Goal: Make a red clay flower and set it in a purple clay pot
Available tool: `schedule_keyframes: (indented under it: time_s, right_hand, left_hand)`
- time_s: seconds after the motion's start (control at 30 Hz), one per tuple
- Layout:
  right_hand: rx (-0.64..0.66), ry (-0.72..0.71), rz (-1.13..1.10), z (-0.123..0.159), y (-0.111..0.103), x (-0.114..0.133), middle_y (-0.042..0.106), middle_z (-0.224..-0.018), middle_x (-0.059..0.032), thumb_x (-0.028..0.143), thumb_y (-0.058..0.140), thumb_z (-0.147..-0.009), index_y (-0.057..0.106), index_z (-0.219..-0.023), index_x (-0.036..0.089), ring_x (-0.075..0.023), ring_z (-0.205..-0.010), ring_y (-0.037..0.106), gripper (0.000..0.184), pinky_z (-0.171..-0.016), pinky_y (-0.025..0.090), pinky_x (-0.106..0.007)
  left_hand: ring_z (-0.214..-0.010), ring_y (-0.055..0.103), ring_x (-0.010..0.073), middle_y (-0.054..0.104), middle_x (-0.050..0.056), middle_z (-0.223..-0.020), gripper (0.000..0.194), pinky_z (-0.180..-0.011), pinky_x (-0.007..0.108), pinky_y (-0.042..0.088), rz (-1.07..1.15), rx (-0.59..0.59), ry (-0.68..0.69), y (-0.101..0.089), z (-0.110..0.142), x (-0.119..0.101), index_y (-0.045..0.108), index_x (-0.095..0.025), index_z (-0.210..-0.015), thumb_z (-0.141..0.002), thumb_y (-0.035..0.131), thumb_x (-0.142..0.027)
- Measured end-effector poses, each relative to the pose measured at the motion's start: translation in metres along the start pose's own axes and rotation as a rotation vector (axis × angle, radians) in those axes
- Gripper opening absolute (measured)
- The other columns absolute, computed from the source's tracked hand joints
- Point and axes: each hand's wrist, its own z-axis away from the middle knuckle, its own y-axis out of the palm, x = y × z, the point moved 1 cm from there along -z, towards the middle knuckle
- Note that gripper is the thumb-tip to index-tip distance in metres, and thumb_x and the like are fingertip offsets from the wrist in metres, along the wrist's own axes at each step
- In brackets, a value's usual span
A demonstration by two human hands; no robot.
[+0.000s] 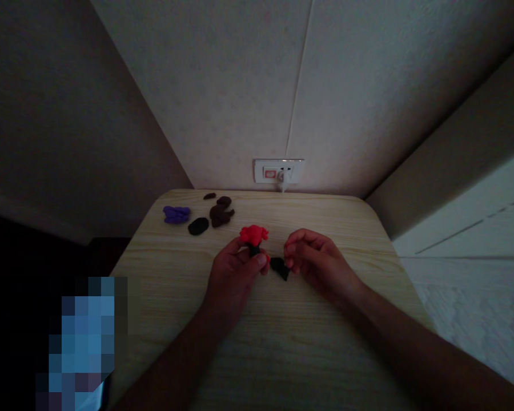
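My left hand (235,271) is closed around a small modelling clay figure (254,235), with a lumpy red top and a black part below it. A bit of red also shows by the thumb; the rest of the figure is hidden by my fingers. To the right, my right hand (310,257) has its fingertips pinched together, and whatever is between them cannot be made out. Between the two hands is a flat, irregular piece of black clay (280,268), close to the right fingertips. I cannot tell whether they touch it.
Toward the back left of the wooden table (257,354) lie purple clay (176,215), a black clay disc (198,226) and several brown clay lumps (221,215). A wall socket (278,171) with a plug sits behind the table. A pixelated bright patch (83,342) covers the lower left.
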Motion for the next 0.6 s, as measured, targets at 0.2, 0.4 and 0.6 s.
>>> schedule_keyframes:
  time_s: [0.2, 0.4, 0.6]
  right_hand:
    - [0.071, -0.035, 0.138, 0.0062, 0.0052, 0.0036, 0.075, -0.067, -0.0019, 0.033, 0.092, -0.070, 0.075, -0.080, 0.017, -0.0118, -0.057, 0.066, 0.026, -0.053, 0.054, -0.023]
    - [0.092, -0.065, 0.194, 0.0074, 0.0033, -0.0010, 0.076, -0.071, -0.0020, 0.035, 0.090, -0.076, 0.078, -0.083, 0.018, -0.0116, -0.060, 0.066, 0.022, -0.058, 0.055, -0.024]
    - [0.097, -0.103, 0.250, 0.0096, 0.0067, -0.0002, 0.075, -0.070, -0.0017, 0.037, 0.089, -0.077, 0.080, -0.084, 0.019, -0.0113, -0.059, 0.065, 0.022, -0.057, 0.055, -0.024]
  left_hand:
    - [-0.064, 0.061, 0.0083, 0.073, 0.000, -0.081, 0.031, -0.065, 0.022, 0.051, -0.017, -0.024, -0.031, 0.0001, -0.0003, 0.0005, 0.072, -0.018, -0.100, -0.072, 0.085, -0.016]
    - [-0.066, 0.064, 0.0094, 0.074, 0.001, -0.081, 0.036, -0.065, 0.022, 0.052, 0.010, 0.023, -0.035, -0.0004, 0.0000, 0.0018, 0.073, -0.018, -0.106, -0.072, 0.086, -0.015]
    - [-0.067, 0.065, 0.0106, 0.075, 0.001, -0.079, 0.033, -0.067, 0.023, 0.053, 0.000, 0.014, -0.044, -0.0014, 0.0002, 0.0032, 0.074, -0.019, -0.103, -0.072, 0.086, -0.016]
